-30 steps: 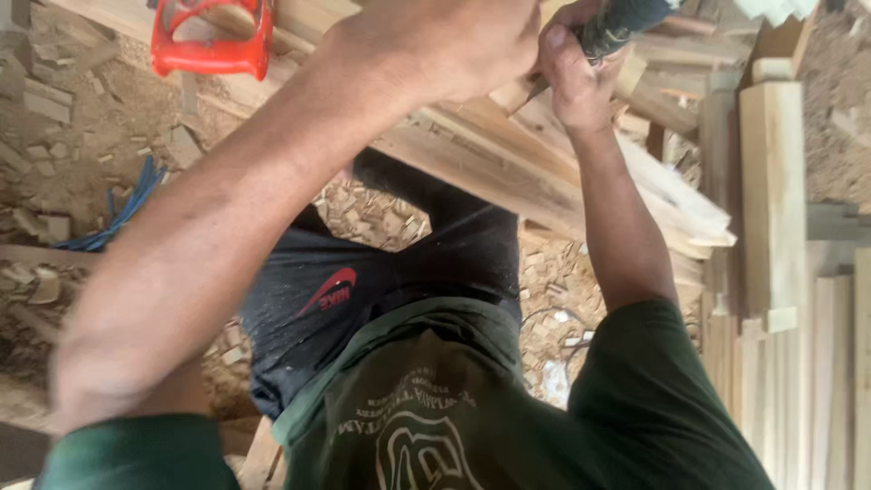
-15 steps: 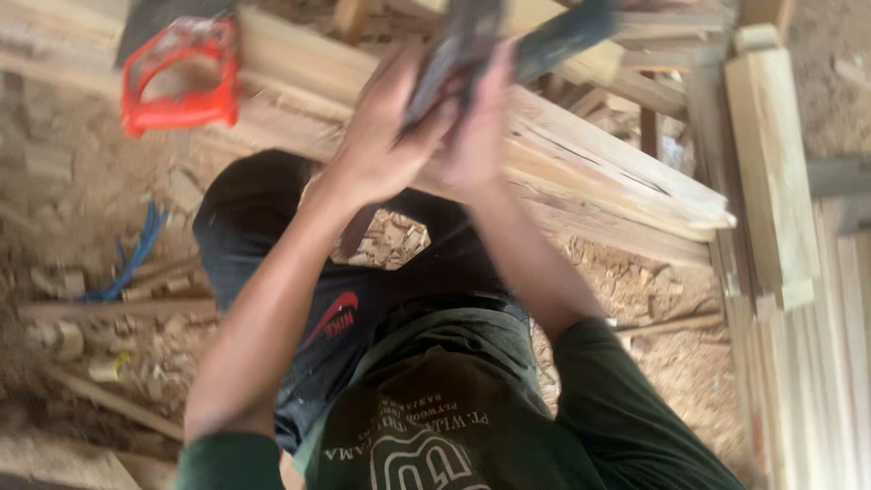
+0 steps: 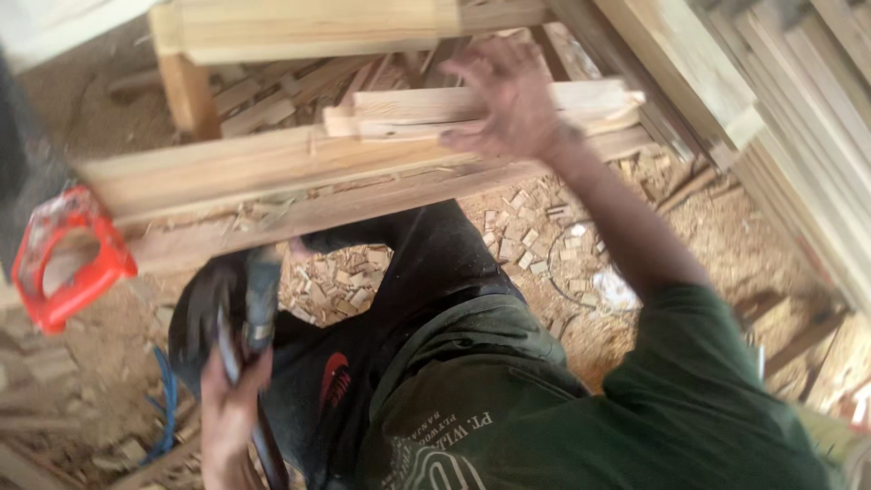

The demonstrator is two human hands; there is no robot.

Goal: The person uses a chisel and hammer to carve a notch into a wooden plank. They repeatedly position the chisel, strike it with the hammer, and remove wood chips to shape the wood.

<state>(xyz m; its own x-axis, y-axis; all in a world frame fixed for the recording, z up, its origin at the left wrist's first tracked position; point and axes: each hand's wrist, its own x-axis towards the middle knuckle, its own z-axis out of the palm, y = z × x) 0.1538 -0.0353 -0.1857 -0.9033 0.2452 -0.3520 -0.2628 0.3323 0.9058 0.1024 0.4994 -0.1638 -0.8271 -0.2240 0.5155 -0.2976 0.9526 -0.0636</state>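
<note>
My left hand is low at the left, beside my knee, closed around a dark hand-held power tool. My right hand reaches forward and lies over a short pale wooden piece, fingers on top and thumb under its edge. That piece rests on long planks that run across in front of me. My green shirt and dark trousers fill the lower middle. The frame is blurred by motion.
A red plastic frame sits at the left end of the planks. A blue cable lies on the ground among wood chips and sawdust. Stacked boards lean along the right, and a wooden bench leg stands at the upper left.
Both hands were together up on the dark tool. My left hand has now dropped to the lower left with the tool, and my right hand has gone forward onto the short wooden piece.
</note>
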